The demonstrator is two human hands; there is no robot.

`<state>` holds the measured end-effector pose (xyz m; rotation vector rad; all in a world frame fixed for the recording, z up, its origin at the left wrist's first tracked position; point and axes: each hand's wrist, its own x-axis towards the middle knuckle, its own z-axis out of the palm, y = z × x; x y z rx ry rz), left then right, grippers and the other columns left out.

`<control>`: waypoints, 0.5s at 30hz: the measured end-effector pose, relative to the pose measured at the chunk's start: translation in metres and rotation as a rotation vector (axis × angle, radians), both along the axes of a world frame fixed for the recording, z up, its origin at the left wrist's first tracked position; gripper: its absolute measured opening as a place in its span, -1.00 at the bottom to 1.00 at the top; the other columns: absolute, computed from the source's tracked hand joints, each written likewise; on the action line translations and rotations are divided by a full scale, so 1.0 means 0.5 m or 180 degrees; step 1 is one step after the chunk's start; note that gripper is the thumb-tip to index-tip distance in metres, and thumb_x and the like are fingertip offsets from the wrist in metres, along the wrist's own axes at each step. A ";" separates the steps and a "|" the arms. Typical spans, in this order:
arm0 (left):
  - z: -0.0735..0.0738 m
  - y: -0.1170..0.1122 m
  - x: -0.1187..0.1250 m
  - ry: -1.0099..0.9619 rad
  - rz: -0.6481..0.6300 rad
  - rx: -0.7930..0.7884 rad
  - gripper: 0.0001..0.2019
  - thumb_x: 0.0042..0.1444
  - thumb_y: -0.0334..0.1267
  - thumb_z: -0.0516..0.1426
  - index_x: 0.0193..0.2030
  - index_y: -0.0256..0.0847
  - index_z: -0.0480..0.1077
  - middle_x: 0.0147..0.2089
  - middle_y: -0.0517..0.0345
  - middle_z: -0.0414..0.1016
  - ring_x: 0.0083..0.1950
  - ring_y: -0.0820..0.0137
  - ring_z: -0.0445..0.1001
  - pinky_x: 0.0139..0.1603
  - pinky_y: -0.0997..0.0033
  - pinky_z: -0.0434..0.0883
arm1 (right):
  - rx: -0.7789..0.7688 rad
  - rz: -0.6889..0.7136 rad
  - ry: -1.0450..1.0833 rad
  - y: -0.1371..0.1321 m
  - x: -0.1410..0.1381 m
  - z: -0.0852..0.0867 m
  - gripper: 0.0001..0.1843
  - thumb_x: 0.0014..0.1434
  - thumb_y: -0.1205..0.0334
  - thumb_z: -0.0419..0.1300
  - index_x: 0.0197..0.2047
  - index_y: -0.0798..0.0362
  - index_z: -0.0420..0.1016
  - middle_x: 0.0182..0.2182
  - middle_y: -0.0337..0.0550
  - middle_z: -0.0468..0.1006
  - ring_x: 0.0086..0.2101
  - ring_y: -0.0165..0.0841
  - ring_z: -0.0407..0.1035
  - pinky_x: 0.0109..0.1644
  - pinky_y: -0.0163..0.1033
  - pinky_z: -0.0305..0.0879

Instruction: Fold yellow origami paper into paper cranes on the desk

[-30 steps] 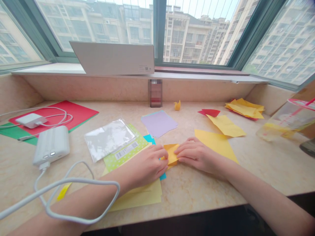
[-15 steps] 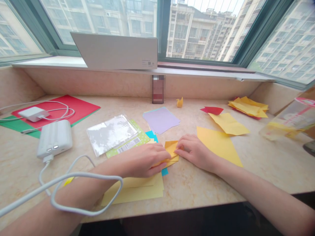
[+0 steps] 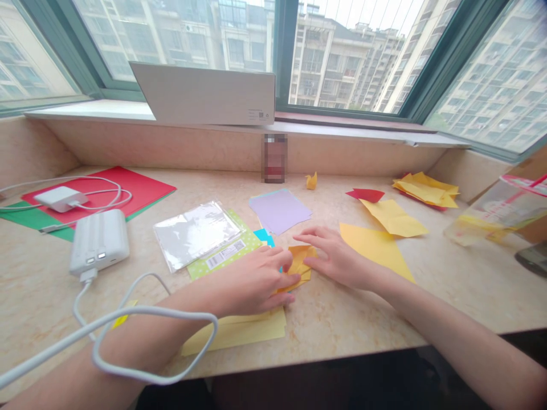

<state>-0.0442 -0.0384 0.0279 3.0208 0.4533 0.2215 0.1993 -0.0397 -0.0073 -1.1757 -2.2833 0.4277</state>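
A small piece of folded orange-yellow paper [image 3: 302, 259] lies on the counter between my two hands. From the left, my left hand [image 3: 265, 278] holds it, with the index finger and thumb at its lower left edge. My right hand [image 3: 335, 256] is at the paper's right side, fingers apart and stretched over it, the thumb tip at its edge. Blue paper [image 3: 264, 236] shows beyond my left hand. Pale yellow sheets [image 3: 239, 336] lie partly hidden under my left forearm.
Purple paper [image 3: 280, 210], a small folded yellow figure [image 3: 311, 181] and yellow sheets [image 3: 376, 250] lie around. A clear packet [image 3: 196, 233], a white power bank [image 3: 99, 242] and a looping white cable [image 3: 158, 312] are left. A plastic cup [image 3: 482, 210] stands right.
My right hand's fingers have lifted and spread from the folded paper. My left hand has loosened, its fingers spreading a little more. The view has shifted slightly.
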 end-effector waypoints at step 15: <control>-0.033 0.028 -0.001 -0.0181 0.0312 0.0125 -0.77 0.36 -0.24 0.04 -0.21 -0.18 0.52 -0.27 0.10 0.43 -0.27 0.34 0.39 -0.19 0.31 0.30 | 0.0167 0.0563 -0.0052 -0.001 0.007 -0.007 -0.81 0.36 0.26 0.16 -0.24 -0.03 0.61 -0.24 -0.16 0.62 -0.16 -0.28 0.45 0.03 -0.07 0.23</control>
